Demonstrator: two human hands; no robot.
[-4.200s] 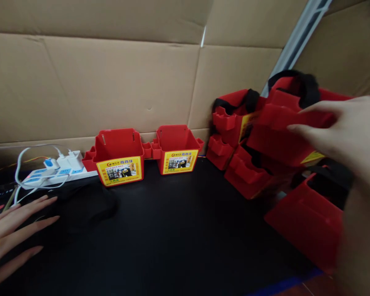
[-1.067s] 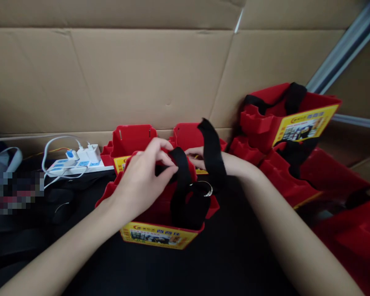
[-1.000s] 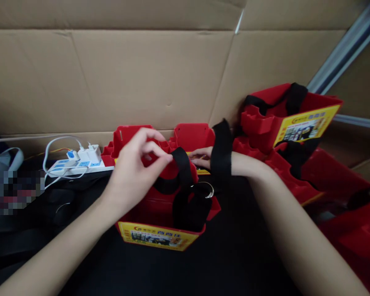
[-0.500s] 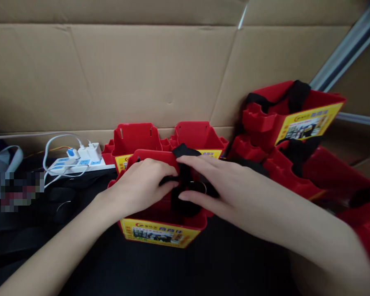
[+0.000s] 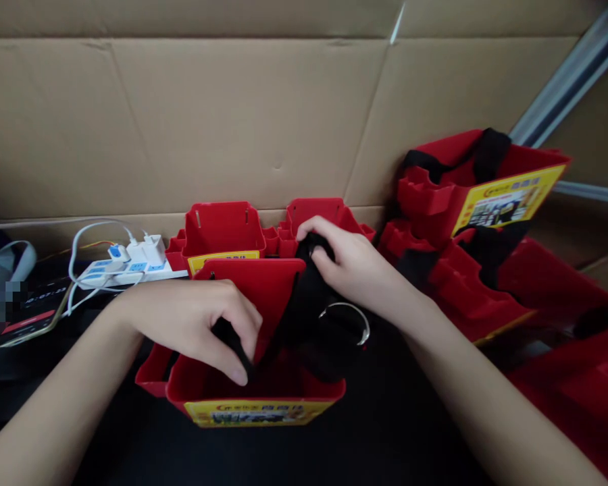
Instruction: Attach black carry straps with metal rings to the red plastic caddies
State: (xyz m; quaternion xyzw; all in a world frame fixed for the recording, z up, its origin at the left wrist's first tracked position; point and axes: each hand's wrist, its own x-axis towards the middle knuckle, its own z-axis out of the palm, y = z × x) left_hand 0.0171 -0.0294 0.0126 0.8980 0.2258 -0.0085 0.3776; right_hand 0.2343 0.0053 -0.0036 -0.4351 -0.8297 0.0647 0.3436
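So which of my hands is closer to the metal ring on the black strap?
Right. The right hand pinches the black strap just above the metal ring. The left hand reaches into the red box farther to the ring's left.

Glossy plastic bin, cloth strap

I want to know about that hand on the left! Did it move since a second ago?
Yes. The left hand has come down toward the person, away from the white power strip, and now grips a black strap inside the nearest red plastic box.
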